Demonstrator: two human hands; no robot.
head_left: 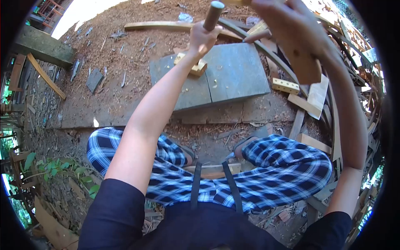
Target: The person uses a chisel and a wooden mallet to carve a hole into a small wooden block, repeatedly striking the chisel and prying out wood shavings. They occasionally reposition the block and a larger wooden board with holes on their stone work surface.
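Observation:
My left hand is closed around a round grey tool handle, its flat pale end pointing up. The tool's lower end is hidden behind my fist and forearm. A yellow wooden block lies partly under my left wrist on a grey slab, with a few chips around it. My right hand is raised at the top right, blurred, its fingers closed and partly cut off by the frame edge. A brown wooden piece, shaped like a mallet, hangs by this hand and wrist.
A wooden block with a row of holes lies right of the slab among offcuts. Long wooden strips stretch behind. Scrap wood piles along the right side. A beam stands at left. My plaid-covered legs are folded before the slab.

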